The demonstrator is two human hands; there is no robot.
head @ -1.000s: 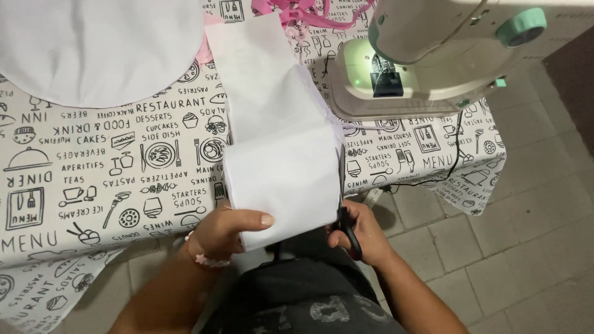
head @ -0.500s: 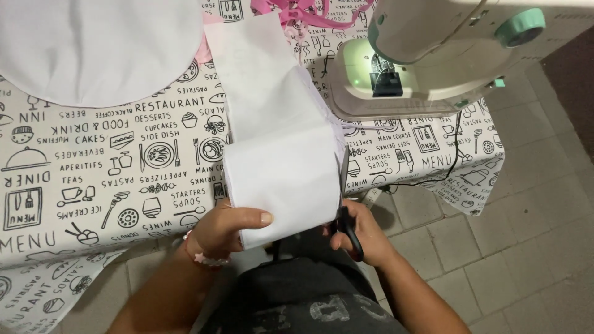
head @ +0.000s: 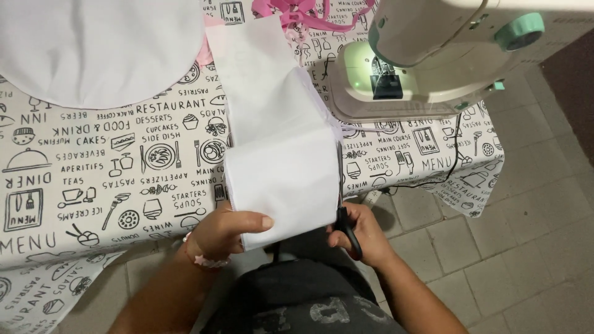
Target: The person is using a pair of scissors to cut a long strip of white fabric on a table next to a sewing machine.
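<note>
Barely shifted since half a second ago: white fabric strip (head: 281, 167) held in the same place, black-handled scissors (head: 344, 213) advanced only slightly along its right edge. Folded strip hanging off the near table edge, upper end lying flat on the printed tablecloth (head: 93, 161). Long axis running from the far side of the table toward the body, near end pointing down at the lap.

Left hand (head: 226, 232) closed on the lower left corner of the strip, thumb laid across the top, keeping the cloth taut. Right hand (head: 365, 232) wrapped around the scissor handles, fingers through the loops; blades pointing away from the body, parallel with the strip's right edge, opening between them too thin to judge.

Step in hand, by appearance: trimming along the right edge, cut about at the lower part of the fold. Next move probably calls for steady tension from the left hand and a straight push of the blades up the edge.

Farther out: sewing machine (head: 433, 55) in cream and mint at the right, lamp lit; round white fabric piece (head: 99, 43) at the far left; pink ribbon scraps (head: 315, 12) at the far edge; tiled floor (head: 526, 235) below.
</note>
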